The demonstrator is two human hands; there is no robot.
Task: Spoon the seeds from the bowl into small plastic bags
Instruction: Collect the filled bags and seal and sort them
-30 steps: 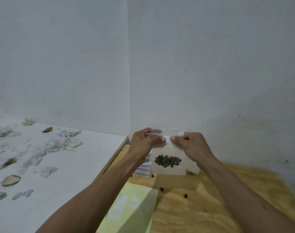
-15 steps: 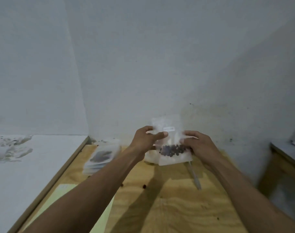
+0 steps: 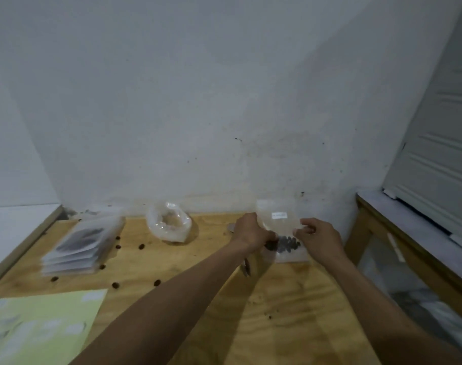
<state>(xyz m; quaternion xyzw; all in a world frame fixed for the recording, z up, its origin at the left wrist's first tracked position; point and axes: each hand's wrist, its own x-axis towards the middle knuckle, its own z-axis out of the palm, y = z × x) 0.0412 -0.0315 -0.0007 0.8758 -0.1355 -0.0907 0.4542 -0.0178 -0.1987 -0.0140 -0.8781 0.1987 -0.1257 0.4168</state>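
Looking thru the head cam, I see both hands up at the far right of the wooden table (image 3: 290,312), close to the wall (image 3: 224,101). Left hand (image 3: 251,233) is pinched shut on the left edge of a small plastic bag (image 3: 280,225); right hand (image 3: 318,237) grips the bag's right edge, fingers closed on it. Bag is upright between them, w/ a white label (image 3: 279,215) near the top and dark seeds (image 3: 286,245) bunched in the lower part. A thin metal thing, prob. a spoon (image 3: 246,267), lies on the table under the left wrist; blur makes it hard to be sure. Further left, a crumpled clear bag (image 3: 169,223) sits open near the wall. At far left, a stack of filled bags (image 3: 80,246) lies flat. Loose seeds (image 3: 141,246) are scattered on the wood btw. them. A pale yellow sheet (image 3: 40,325) covers the near left corner. Bowl isn't in frame
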